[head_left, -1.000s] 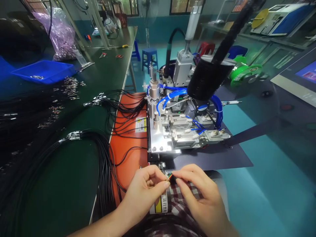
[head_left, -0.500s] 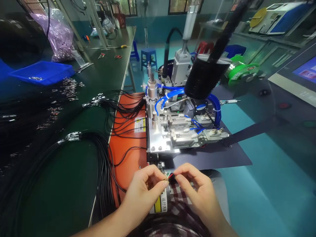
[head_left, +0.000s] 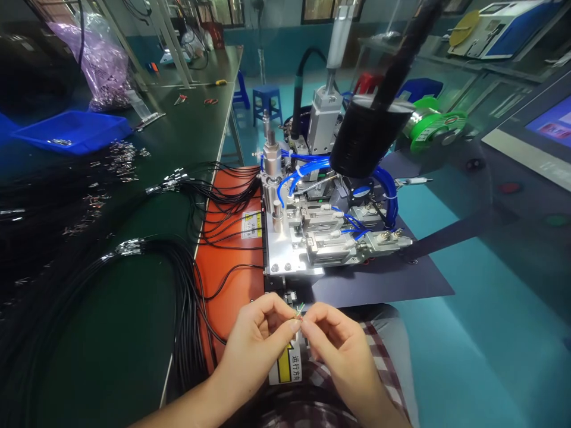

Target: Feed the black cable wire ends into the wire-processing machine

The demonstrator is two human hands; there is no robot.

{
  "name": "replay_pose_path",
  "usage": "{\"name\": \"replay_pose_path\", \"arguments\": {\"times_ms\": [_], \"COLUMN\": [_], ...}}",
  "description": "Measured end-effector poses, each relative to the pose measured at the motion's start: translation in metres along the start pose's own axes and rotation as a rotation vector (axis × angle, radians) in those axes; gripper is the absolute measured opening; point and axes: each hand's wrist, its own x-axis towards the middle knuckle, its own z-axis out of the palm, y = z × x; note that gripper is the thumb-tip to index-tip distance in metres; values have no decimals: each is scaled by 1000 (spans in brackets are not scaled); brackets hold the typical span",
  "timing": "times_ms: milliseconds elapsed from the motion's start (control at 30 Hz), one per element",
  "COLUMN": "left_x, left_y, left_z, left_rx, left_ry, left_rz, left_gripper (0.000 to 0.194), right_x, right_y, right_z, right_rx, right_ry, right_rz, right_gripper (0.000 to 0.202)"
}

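My left hand (head_left: 263,339) pinches thin coloured wires (head_left: 300,310) between thumb and forefinger at the lower middle. The fingertips of my right hand (head_left: 341,351) are closed on the same small wires, almost touching the left fingertips. Green and pale wire ends stick up between the hands; the rest is hidden by the fingers. Just beyond them stands a metal machine (head_left: 330,238) with blue air tubes. Below the wires shows a yellow and white label (head_left: 289,365).
Black cables (head_left: 185,315) hang in a bundle over the dark green table (head_left: 134,309) and an orange plate (head_left: 232,255) on the left. Further back are a blue tray (head_left: 80,134) and a green spool (head_left: 435,131). A black cylinder (head_left: 368,139) hangs above the machine.
My right hand has moved left, and its fingertips have come up to those of my left hand. The red and black wire ends seen between them before are now mostly covered. The view has shifted slightly.
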Motion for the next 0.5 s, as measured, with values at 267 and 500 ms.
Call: {"name": "replay_pose_path", "arguments": {"times_ms": [267,500], "left_x": [-3,-4], "left_y": [0,-2], "left_z": [-2,-1], "left_rx": [-95,-234], "left_ry": [-12,32], "left_rz": [-97,-15], "left_gripper": [23,23], "right_x": [-4,-5], "right_y": [-1,2], "right_z": [7,14], "right_rx": [-163,-248], "right_ry": [14,32], "right_rz": [-158,-254], "right_gripper": [18,20]}}
